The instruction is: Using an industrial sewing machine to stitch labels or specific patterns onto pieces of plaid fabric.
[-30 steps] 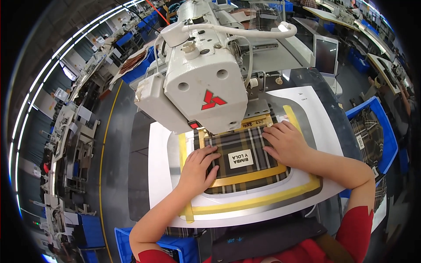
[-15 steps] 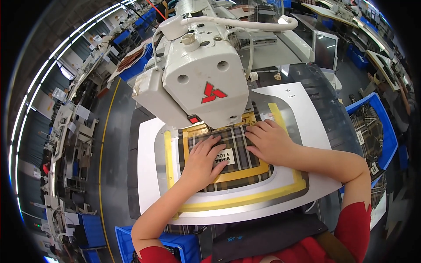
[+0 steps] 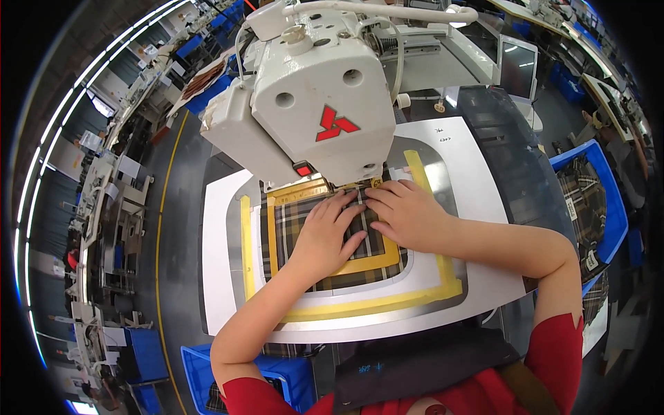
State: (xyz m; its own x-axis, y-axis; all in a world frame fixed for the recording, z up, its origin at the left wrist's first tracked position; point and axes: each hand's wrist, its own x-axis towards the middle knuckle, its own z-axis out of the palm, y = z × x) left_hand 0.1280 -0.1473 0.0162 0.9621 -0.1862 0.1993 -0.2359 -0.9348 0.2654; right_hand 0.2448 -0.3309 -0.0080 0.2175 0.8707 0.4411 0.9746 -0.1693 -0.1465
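Note:
Both bare hands lie on a dark plaid fabric (image 3: 289, 235) with white and brown stripes, under the head of a large white sewing machine (image 3: 325, 90). A flat golden-yellow frame (image 3: 366, 264) surrounds the middle of the cloth. My left hand (image 3: 326, 228) rests palm down near the centre, fingers spread and pointing toward the machine. My right hand (image 3: 408, 216) presses flat at the right side, partly over the frame, its fingertips beside the left fingers. The needle area is hidden behind the machine head. Beneath the cloth lies a white sheet (image 3: 223, 277) with yellow tape strips (image 3: 377, 306).
A blue bin (image 3: 612, 214) with plaid pieces stands at the right, another blue bin (image 3: 297, 380) at the lower left. Behind the table's right side is a monitor (image 3: 517, 66). Rows of work tables (image 3: 124, 200) run along the left past a yellow floor line (image 3: 161, 228).
The sheet, frame and cloth have shifted left under the machine, with both hands moving along. The pale label beside my left fingers is now covered. The view has tilted slightly.

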